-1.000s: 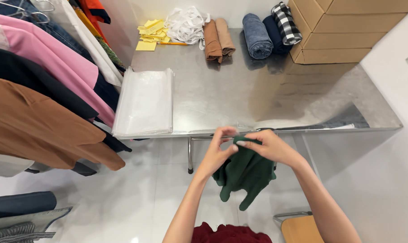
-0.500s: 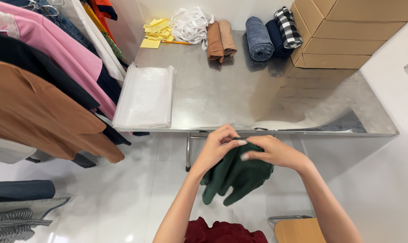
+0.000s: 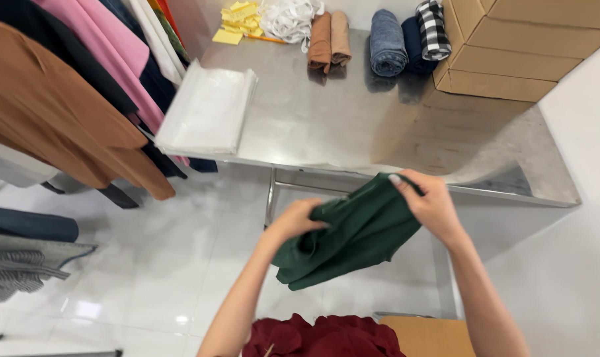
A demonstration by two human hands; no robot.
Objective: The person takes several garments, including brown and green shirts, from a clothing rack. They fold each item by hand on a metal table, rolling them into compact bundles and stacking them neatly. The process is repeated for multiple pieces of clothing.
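Between hands: crumpled, perhaps folded green garment (image 3: 353,238)

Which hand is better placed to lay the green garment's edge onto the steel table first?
Right, I'd judge. The right hand pinches the green garment at its upper edge, just over the table's near rim. The left hand grips bunched fabric lower down, farther from the rim.

- Left hand (image 3: 298,221): fingertips buried in the green cloth (image 3: 353,231).
- Boxes (image 3: 518,46): cut off at top and right.
- Hanging clothes (image 3: 62,99): tops out of frame.
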